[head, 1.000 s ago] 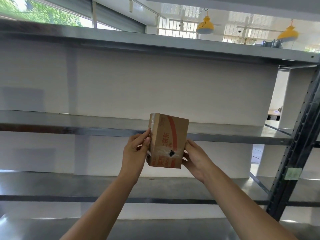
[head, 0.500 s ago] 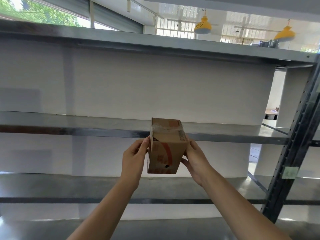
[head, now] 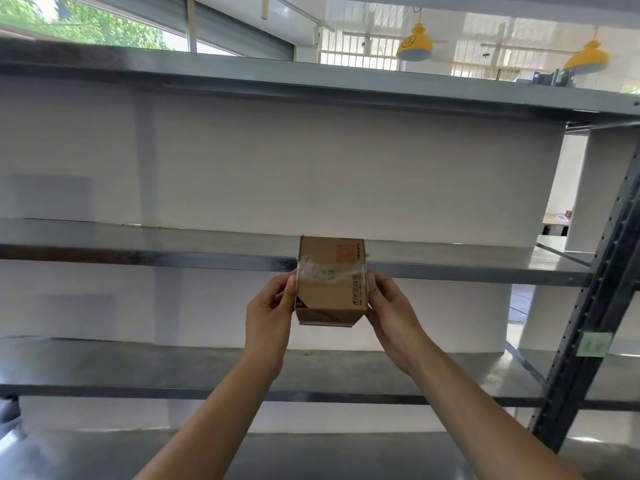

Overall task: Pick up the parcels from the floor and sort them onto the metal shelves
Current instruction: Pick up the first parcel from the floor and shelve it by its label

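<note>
A small brown cardboard parcel (head: 330, 282) with clear tape across its face and an orange printed square is held in front of the metal shelves. My left hand (head: 268, 311) grips its left side and my right hand (head: 389, 308) grips its right side. The parcel's top overlaps the front edge of the middle shelf (head: 138, 252); whether it touches the shelf I cannot tell. A lower shelf (head: 121, 368) runs under my forearms, and an upper shelf (head: 242, 77) spans above.
A dark perforated upright post (head: 588, 306) with a green label stands at the right. A white wall backs the shelves. Yellow lamps (head: 415, 45) hang behind the upper shelf. Another metal surface (head: 86, 455) lies at the bottom.
Both hands have rotated the parcel, so the taped face with the orange square now points at me instead of the side with the red stripe, and its top edge has risen to shelf level.
</note>
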Demonstrator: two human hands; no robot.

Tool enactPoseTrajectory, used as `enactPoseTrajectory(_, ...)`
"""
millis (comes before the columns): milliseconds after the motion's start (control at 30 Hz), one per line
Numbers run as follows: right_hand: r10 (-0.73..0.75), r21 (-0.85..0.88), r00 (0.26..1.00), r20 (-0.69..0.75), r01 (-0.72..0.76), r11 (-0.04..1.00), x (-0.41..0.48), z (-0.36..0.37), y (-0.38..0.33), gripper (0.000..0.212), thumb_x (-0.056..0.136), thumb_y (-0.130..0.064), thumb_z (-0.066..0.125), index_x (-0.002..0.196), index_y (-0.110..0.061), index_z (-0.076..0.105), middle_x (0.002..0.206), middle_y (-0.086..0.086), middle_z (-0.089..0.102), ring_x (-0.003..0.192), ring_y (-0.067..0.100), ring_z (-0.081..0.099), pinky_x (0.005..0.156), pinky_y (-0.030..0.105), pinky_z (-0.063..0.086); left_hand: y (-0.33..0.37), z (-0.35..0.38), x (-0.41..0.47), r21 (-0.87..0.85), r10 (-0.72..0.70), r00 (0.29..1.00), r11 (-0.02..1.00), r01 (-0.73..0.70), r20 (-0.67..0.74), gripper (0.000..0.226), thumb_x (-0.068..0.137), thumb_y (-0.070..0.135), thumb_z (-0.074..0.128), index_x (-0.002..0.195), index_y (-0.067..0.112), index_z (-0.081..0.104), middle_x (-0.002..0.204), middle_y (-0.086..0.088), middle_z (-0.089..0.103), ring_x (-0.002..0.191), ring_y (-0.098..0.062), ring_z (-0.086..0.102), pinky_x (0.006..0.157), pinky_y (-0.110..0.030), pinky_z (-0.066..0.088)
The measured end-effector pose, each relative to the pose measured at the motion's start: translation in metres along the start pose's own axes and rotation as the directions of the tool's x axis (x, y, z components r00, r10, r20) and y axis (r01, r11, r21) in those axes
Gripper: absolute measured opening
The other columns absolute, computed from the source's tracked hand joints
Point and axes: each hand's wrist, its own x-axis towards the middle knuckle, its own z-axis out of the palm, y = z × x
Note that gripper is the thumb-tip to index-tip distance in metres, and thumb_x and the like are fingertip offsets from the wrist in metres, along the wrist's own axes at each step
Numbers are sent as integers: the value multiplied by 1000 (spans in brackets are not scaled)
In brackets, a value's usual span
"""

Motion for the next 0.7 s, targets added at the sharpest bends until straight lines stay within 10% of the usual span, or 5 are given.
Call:
enactPoseTrajectory(200, -38, -129, 999, 24, 41, 991, 0, -1, -7, 64, 76, -68, 61, 128, -30, 65, 125, -4, 70, 119, 16, 64, 108, 41, 47, 2, 0, -3, -12, -11, 999, 1000, 10, -45, 21, 100, 34, 58, 100, 44, 77, 91, 17, 80, 100, -10, 70, 92, -29, 53)
enactPoseTrajectory(333, 16, -57, 998, 66, -12, 998, -1, -3, -15, 47, 77, -55, 70, 122, -42, 65, 126, 1, 66, 115, 20, 65, 85, 34, 56, 5, 5, -1, -12, -15, 999, 1000, 14, -39, 32, 104, 24, 53, 95, 44, 76, 90, 20, 79, 100, -9, 69, 84, -21, 52)
enactPoseTrajectory(700, 101, 84, 995, -22, -99, 992, -3, -17, -11, 32, 103, -34, 50, 117, -9, 65, 104, 5, 74, 97, 18, 66, 83, 30, 53, 4, 15, -10, -10, 31, 999, 999, -31, 34, 28, 102, 19, 58, 118, 34, 75, 102, 20, 78, 100, 5, 68, 75, -7, 52)
